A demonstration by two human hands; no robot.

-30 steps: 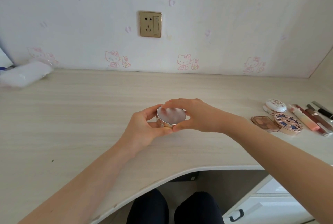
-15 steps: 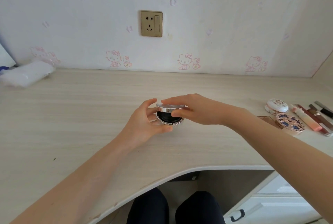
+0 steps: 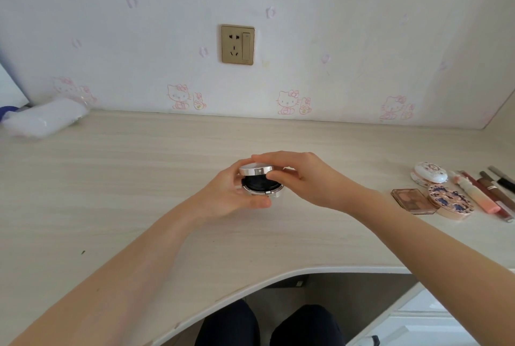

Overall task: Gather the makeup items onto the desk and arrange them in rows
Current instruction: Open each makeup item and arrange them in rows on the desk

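Silver compact (image 3: 260,182) at centre of desk (image 3: 125,192), lid (image 3: 255,169) gaping | left hand (image 3: 231,196) cupping base from 9 o'clock | right hand (image 3: 302,175) pinching lid from 3 o'clock | judging light, slick, hinge fragile; gripping base sides looking safest

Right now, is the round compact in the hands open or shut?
Partly open. The compact shows its dark inside under the raised silver lid, pinched by the right hand; the left hand grips it underneath.

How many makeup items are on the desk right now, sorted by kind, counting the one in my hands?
Round compacts: 3 (silver compact, white compact, floral compact)
Square palette: 1
Sticks and tubes: 4 (peach tube, red stick, brown stick, black stick)
Total: 8
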